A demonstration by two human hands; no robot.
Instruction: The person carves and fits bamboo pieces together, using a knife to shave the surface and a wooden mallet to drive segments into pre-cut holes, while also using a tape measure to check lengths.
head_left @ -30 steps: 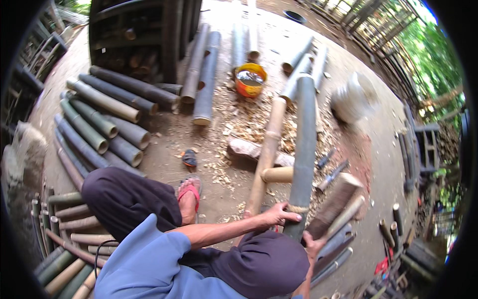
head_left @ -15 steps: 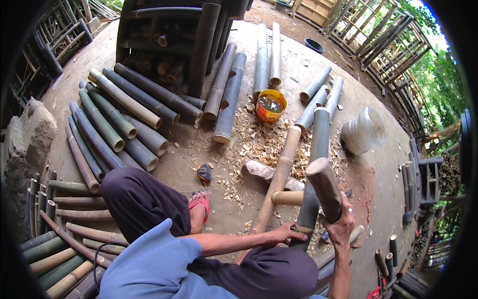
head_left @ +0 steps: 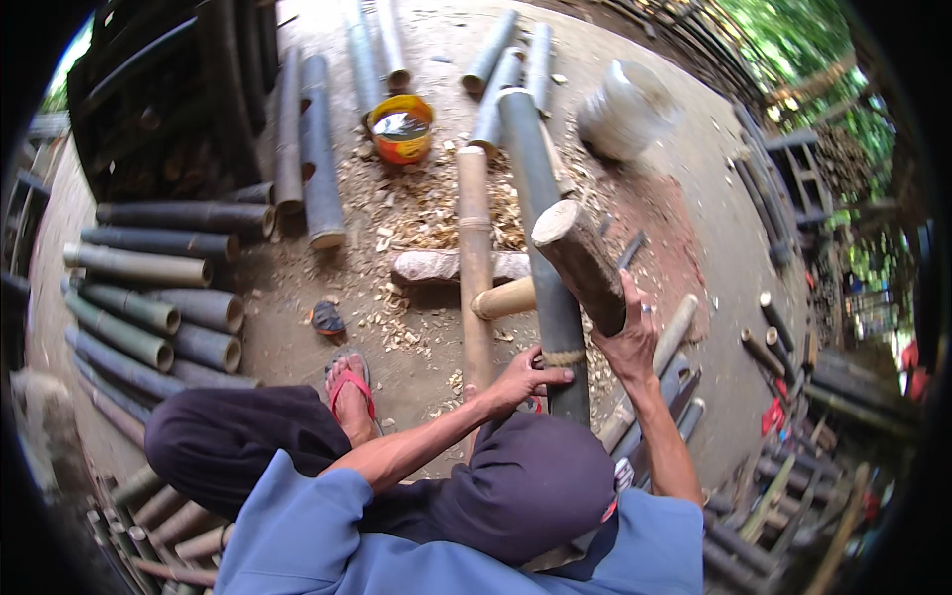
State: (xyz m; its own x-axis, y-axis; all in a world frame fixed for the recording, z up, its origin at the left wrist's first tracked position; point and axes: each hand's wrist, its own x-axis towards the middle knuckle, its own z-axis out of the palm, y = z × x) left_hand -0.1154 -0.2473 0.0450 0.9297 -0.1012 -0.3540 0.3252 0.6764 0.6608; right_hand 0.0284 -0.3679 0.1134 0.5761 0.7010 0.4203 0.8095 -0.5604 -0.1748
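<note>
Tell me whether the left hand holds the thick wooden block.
No, the right hand grips the wooden block; the left hand touches the dark bamboo tube.

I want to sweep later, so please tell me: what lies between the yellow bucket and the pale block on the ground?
Scattered wood chips lie between the bucket and the block, as the head view shows.

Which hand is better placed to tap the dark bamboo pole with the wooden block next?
Probably the right: the right hand grips the wooden block. The left hand lies on the dark bamboo pole toward its near end, seemingly steadying it.
</note>
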